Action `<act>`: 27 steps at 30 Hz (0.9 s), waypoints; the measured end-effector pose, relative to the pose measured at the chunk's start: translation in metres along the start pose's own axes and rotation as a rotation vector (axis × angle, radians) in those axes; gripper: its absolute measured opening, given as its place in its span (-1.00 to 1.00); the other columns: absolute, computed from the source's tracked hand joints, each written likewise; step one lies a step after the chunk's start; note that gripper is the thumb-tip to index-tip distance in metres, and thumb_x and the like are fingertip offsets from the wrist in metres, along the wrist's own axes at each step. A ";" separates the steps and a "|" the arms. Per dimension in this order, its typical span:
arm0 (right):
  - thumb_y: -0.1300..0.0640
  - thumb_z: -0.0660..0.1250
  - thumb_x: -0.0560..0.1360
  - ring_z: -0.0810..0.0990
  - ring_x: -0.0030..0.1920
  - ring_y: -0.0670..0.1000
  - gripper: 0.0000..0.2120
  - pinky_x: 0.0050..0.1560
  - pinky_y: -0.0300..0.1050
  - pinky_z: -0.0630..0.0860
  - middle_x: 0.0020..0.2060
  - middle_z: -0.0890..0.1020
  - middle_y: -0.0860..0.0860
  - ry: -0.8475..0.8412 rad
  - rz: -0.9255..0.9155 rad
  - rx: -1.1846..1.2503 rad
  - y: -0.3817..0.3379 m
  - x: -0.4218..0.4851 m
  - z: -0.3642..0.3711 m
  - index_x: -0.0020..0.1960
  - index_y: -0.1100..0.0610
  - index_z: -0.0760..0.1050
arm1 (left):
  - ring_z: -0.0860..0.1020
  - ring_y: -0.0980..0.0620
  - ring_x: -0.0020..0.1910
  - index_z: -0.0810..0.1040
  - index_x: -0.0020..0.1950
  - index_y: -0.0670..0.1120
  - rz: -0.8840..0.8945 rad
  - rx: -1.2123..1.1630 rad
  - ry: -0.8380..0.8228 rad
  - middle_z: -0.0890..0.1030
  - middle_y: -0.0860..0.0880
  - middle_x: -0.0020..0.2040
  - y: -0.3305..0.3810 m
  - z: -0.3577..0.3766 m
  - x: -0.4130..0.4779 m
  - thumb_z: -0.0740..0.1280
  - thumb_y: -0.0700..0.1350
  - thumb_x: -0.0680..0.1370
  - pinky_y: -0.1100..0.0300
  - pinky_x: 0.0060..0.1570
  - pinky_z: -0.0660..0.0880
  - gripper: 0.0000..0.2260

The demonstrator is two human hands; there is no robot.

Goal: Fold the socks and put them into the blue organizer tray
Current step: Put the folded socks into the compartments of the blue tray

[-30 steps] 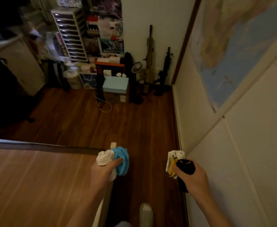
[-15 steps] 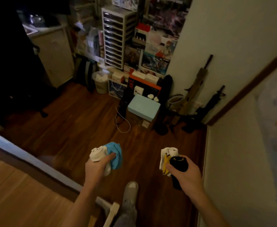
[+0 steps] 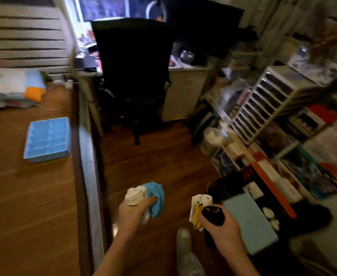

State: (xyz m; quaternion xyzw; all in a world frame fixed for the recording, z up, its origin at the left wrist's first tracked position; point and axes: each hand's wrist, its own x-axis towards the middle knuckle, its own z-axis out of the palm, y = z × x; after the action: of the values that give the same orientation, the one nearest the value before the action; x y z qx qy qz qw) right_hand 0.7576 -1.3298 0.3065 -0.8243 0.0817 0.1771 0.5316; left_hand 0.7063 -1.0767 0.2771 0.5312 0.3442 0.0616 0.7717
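Above a dark wood floor (image 3: 153, 166), beside a raised wooden surface (image 3: 24, 196), you hold four folded socks, two to each hand. Your left hand (image 3: 132, 211) has its fingers curled tight round one white sock (image 3: 134, 196) and one blue sock (image 3: 155, 196), with the two bundles pressed together. Your right hand (image 3: 221, 230) grips one black sock (image 3: 213, 215), rolled and upright in the fist, and one white-and-yellow sock (image 3: 197, 208) pinched against it on the inner side. The hands are apart, both held over the floor and just to the right of the surface's edge. The single blue organizer tray (image 3: 48, 156) lies flat on the wooden surface, close to its right edge and well apart from both hands, farther from you and to your left. Its compartments run in two columns, but blur prevents a firm count. At the far end of the surface lie one orange item (image 3: 34, 93) and some pale bedding. In the room beyond, one black chair (image 3: 133, 76) stands at a desk, and one white drawer unit (image 3: 269, 102) rises on the right among stacked boxes. One pale blue box (image 3: 251, 222) sits on the floor near your right hand, and one foot (image 3: 183, 240) shows between your forearms.
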 end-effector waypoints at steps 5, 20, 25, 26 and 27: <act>0.07 0.63 0.36 0.66 -0.14 -0.24 -0.69 -0.24 -0.35 0.56 -0.15 0.71 -0.20 -0.198 -0.099 -0.041 -0.059 0.125 0.022 0.04 -0.04 0.61 | 0.74 -0.02 -0.01 0.60 0.23 -0.11 0.069 -0.098 0.177 0.75 -0.07 0.04 0.038 0.024 0.074 0.61 -0.16 0.33 0.18 -0.19 0.67 -0.51; 0.09 0.64 0.34 0.71 -0.12 0.00 -0.66 -0.18 -0.11 0.62 -0.12 0.71 -0.01 -0.686 -0.249 -0.256 -0.239 0.344 0.219 0.04 -0.02 0.60 | 0.75 -0.04 -0.07 0.65 0.13 -0.07 0.103 -0.352 0.828 0.77 -0.04 -0.04 0.125 -0.058 0.224 0.65 -0.23 0.30 0.06 -0.12 0.67 -0.57; 0.08 0.66 0.32 0.70 -0.14 0.01 -0.69 -0.17 -0.07 0.63 -0.15 0.70 -0.03 -0.692 -0.294 -0.288 -0.288 0.399 0.336 -0.02 -0.05 0.61 | 0.75 0.01 -0.15 0.67 0.10 -0.09 0.110 -0.436 0.898 0.77 -0.03 -0.06 0.157 -0.124 0.322 0.68 -0.22 0.19 0.25 -0.29 0.62 -0.50; 0.07 0.66 0.32 0.69 -0.12 0.01 -0.68 -0.16 -0.07 0.62 -0.14 0.70 -0.03 -0.690 -0.294 -0.297 -0.299 0.409 0.361 -0.01 -0.05 0.61 | 0.74 -0.02 -0.12 0.67 0.12 -0.09 0.104 -0.454 0.907 0.77 -0.05 -0.03 0.166 -0.139 0.342 0.70 -0.21 0.17 0.21 -0.25 0.62 -0.46; 0.07 0.66 0.32 0.68 -0.10 0.00 -0.67 -0.15 -0.07 0.62 -0.13 0.70 -0.03 -0.688 -0.289 -0.307 -0.310 0.418 0.382 0.00 -0.05 0.60 | 0.73 -0.04 -0.10 0.66 0.12 -0.08 0.098 -0.478 0.916 0.77 -0.06 0.00 0.176 -0.152 0.359 0.72 -0.20 0.16 0.16 -0.22 0.62 -0.43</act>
State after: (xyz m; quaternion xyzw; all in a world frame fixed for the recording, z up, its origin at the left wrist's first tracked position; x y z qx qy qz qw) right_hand 1.1651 -0.8306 0.2686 -0.7898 -0.2453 0.3760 0.4180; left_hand 0.9338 -0.7179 0.2313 0.2742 0.5979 0.4005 0.6379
